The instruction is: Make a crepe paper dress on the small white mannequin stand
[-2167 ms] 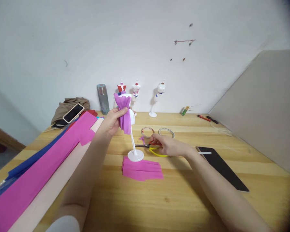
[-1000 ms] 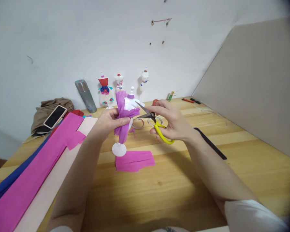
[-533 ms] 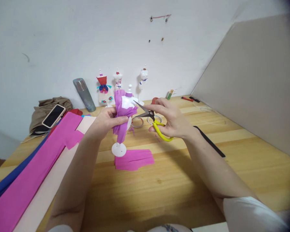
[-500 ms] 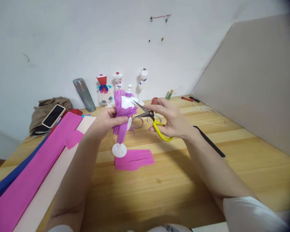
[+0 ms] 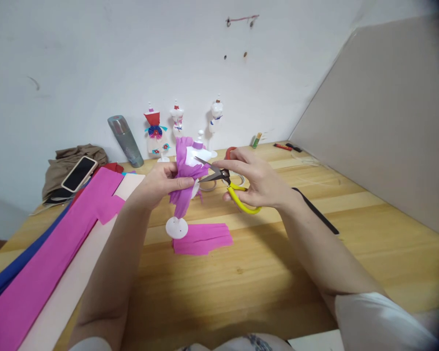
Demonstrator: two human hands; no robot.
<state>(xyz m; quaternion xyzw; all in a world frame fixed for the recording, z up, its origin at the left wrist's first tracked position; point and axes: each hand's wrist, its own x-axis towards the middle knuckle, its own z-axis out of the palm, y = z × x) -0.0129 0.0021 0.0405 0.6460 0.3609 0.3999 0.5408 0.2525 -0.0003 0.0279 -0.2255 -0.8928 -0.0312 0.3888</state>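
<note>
My left hand point(image 5: 164, 183) is closed round a small white mannequin point(image 5: 196, 155) wrapped in crinkled purple crepe paper point(image 5: 184, 173). The mannequin leans, held above the table with its round white base point(image 5: 176, 228) toward me. In my right hand point(image 5: 258, 178) are scissors point(image 5: 225, 175) with yellow handles and dark blades. Their blades are spread at the mannequin's chest, one over the white torso and the other by the edge of the purple paper. Below the base lies a pink crepe paper piece point(image 5: 205, 239) on the table.
Three mannequins stand by the wall, one in a red top point(image 5: 152, 119). Beside them leans a grey bottle point(image 5: 125, 141). Long pink crepe paper point(image 5: 51, 258), a phone point(image 5: 79, 174) and brown cloth point(image 5: 73, 158) lie left. A black strip point(image 5: 316, 212) and a glue stick point(image 5: 256, 141) are right.
The scissors have moved left, so their blades now reach over the mannequin's chest and the paper edge. My left hand keeps its hold, and the mannequin's tilt has shifted slightly.
</note>
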